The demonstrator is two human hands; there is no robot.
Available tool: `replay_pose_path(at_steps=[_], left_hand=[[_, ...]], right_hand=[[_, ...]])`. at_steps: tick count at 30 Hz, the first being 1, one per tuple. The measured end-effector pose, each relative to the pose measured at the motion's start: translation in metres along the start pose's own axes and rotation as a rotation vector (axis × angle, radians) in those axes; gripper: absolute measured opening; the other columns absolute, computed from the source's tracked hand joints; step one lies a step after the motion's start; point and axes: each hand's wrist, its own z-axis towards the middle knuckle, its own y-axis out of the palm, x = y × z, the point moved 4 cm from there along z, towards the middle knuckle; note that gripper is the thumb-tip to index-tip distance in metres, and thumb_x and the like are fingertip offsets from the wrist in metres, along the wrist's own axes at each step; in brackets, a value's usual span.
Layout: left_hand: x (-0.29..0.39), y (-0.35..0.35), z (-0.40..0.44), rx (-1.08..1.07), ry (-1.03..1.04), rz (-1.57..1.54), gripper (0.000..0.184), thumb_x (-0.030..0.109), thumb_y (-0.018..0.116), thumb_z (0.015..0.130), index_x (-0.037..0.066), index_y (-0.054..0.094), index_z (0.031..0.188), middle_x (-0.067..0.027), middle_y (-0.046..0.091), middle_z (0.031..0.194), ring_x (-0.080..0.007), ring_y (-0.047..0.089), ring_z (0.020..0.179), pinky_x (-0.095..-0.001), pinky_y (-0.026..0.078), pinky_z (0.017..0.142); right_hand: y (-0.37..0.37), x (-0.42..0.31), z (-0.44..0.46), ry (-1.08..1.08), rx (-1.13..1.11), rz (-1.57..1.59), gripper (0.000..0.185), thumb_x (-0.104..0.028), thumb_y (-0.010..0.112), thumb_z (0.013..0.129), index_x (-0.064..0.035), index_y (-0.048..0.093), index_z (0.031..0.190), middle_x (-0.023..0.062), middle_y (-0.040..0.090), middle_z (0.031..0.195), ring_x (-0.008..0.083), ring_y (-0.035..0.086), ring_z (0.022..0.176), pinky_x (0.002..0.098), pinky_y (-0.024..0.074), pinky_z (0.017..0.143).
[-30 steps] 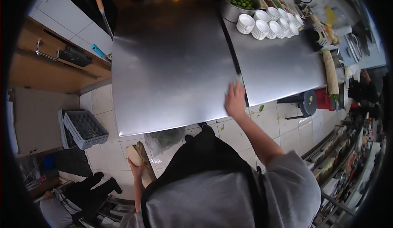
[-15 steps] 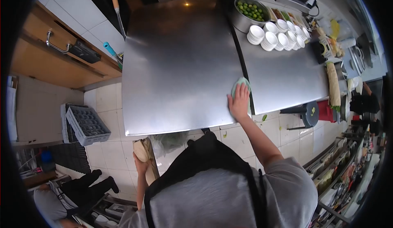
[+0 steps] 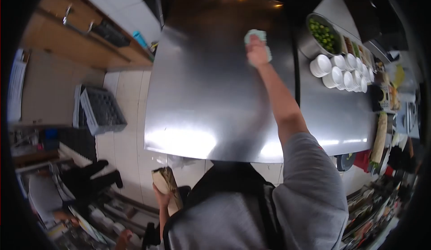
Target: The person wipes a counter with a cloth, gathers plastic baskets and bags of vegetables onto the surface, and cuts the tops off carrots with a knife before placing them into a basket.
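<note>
Partly hidden: cloth [image 3: 263, 36] under R hand [image 3: 257, 51]; L hand [image 3: 162, 198] w/ pkg [image 3: 164, 183], contents unclear.

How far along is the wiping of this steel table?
Partway, it seems. Done: probably the near edge by the seam, since the cloth has moved off it. In hand: the right hand has the cloth on the far part of the steel table. Left: perhaps under the white bowls, which still stand there; other unwiped patches can't be told.
</note>
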Motion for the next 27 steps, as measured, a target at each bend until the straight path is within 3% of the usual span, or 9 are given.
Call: replay_pose_path(at_steps=[4, 6, 9, 11, 14, 15, 20, 26, 27], left_hand=[[0.012, 0.001, -0.016, 0.054, -0.070, -0.112, 0.098, 0.014, 0.073, 0.046, 0.000, 0.020, 0.127, -0.0177, 0.039, 0.117, -0.0293, 0.040, 0.108, -0.0367, 0.034, 0.091], [-0.015, -0.002, -0.019, 0.116, -0.028, -0.017, 0.097, 0.012, 0.072, 0.047, 0.001, 0.019, 0.127, -0.0172, 0.039, 0.118, -0.0283, 0.041, 0.108, -0.0364, 0.035, 0.091], [-0.026, -0.007, -0.029, 0.190, -0.160, -0.047, 0.098, 0.011, 0.070, 0.047, 0.001, 0.017, 0.128, -0.0168, 0.039, 0.118, -0.0282, 0.041, 0.108, -0.0359, 0.035, 0.091], [-0.021, -0.016, -0.028, 0.148, -0.180, -0.171, 0.099, 0.012, 0.070, 0.047, 0.000, 0.016, 0.129, -0.0175, 0.040, 0.118, -0.0288, 0.041, 0.109, -0.0359, 0.035, 0.091], [-0.028, -0.026, -0.036, 0.217, -0.194, -0.125, 0.100, 0.012, 0.070, 0.046, 0.002, 0.016, 0.130, -0.0177, 0.041, 0.118, -0.0289, 0.042, 0.109, -0.0361, 0.036, 0.090], [-0.036, -0.029, -0.038, 0.243, -0.169, -0.029, 0.099, 0.012, 0.070, 0.047, 0.003, 0.016, 0.130, -0.0174, 0.041, 0.118, -0.0282, 0.042, 0.109, -0.0361, 0.036, 0.090], [0.001, -0.039, -0.047, 0.289, -0.203, -0.091, 0.098, 0.009, 0.069, 0.046, 0.004, 0.018, 0.130, -0.0155, 0.042, 0.117, -0.0272, 0.043, 0.107, -0.0346, 0.036, 0.090], [0.023, -0.042, -0.046, 0.314, -0.122, -0.152, 0.095, 0.008, 0.069, 0.046, 0.005, 0.020, 0.128, -0.0138, 0.043, 0.113, -0.0261, 0.045, 0.105, -0.0339, 0.036, 0.090], [0.029, -0.042, -0.044, 0.298, -0.164, -0.117, 0.095, 0.009, 0.069, 0.046, 0.005, 0.021, 0.128, -0.0139, 0.043, 0.113, -0.0264, 0.044, 0.105, -0.0343, 0.036, 0.090]], right_hand=[[0.098, -0.218, -0.129, -0.716, 0.085, -0.334, 0.037, -0.008, 0.042, 0.077, 0.0004, 0.046, 0.113, 0.0164, 0.045, 0.118, 0.0285, 0.039, 0.114, 0.0397, 0.0269, 0.098], [0.064, -0.318, -0.212, -0.473, -0.350, 0.795, 0.032, -0.016, 0.040, 0.086, 0.0007, 0.046, 0.113, 0.0113, 0.050, 0.114, 0.0248, 0.043, 0.111, 0.0326, 0.0321, 0.096], [0.019, -0.375, -0.281, -0.938, -0.318, 0.801, 0.029, -0.014, 0.044, 0.083, -0.0035, 0.051, 0.109, 0.0129, 0.053, 0.106, 0.0256, 0.050, 0.101, 0.0335, 0.0391, 0.088], [0.012, -0.361, -0.277, -0.194, -1.198, 1.117, 0.026, -0.012, 0.045, 0.081, -0.0109, 0.055, 0.105, 0.0123, 0.057, 0.096, 0.0227, 0.056, 0.088, 0.0342, 0.0448, 0.076], [0.030, -0.249, -0.164, 0.235, -0.553, 1.123, 0.027, -0.013, 0.042, 0.085, -0.0030, 0.054, 0.107, 0.0073, 0.058, 0.095, 0.0160, 0.053, 0.080, 0.0304, 0.0433, 0.075], [-0.016, -0.217, -0.111, -0.097, -0.111, 0.838, 0.028, -0.015, 0.042, 0.084, -0.0008, 0.053, 0.105, 0.0114, 0.058, 0.097, 0.0226, 0.055, 0.088, 0.0327, 0.0433, 0.078], [0.057, -0.029, 0.019, 0.174, -0.154, -0.287, 0.047, -0.036, 0.036, 0.086, -0.0130, 0.036, 0.127, 0.0108, 0.030, 0.133, 0.0292, 0.023, 0.125, 0.0433, 0.0228, 0.099], [0.130, -0.251, -0.033, -0.459, -0.090, -0.259, 0.033, -0.022, 0.041, 0.080, -0.0066, 0.051, 0.107, 0.0140, 0.048, 0.114, 0.0291, 0.040, 0.109, 0.0452, 0.0322, 0.089], [0.131, -0.301, -0.070, -0.551, -0.301, 0.154, 0.031, -0.018, 0.042, 0.078, -0.0043, 0.051, 0.105, 0.0149, 0.048, 0.113, 0.0287, 0.042, 0.108, 0.0452, 0.0316, 0.090]])
